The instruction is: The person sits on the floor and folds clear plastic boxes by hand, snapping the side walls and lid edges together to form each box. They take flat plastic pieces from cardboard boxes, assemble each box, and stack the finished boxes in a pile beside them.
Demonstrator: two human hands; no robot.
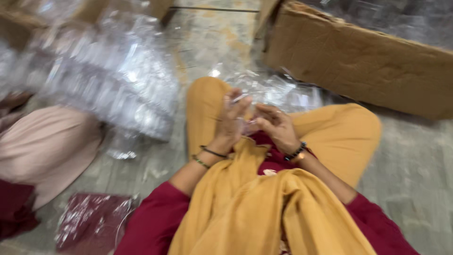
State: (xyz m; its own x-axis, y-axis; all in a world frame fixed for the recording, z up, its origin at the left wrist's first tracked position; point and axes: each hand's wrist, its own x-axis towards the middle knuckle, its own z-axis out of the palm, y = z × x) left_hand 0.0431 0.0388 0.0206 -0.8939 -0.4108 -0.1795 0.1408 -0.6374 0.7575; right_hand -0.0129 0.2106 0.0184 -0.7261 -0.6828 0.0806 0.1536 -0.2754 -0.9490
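Observation:
I sit cross-legged on the floor in mustard trousers and a dark red top. My left hand (232,122) and my right hand (278,126) meet over my lap, fingers curled around a small clear plastic piece (248,126). The frame is blurred, so the piece's shape is unclear. Both wrists wear dark bead bracelets. Just beyond my knees lies a small heap of clear plastic items (278,90) on the floor.
A big pile of clear plastic packs (108,80) fills the upper left. A cardboard box (358,66) stands at the upper right. Another person's knee in pale pink cloth (45,146) is at the left. A maroon bag in clear wrap (92,222) lies at the lower left.

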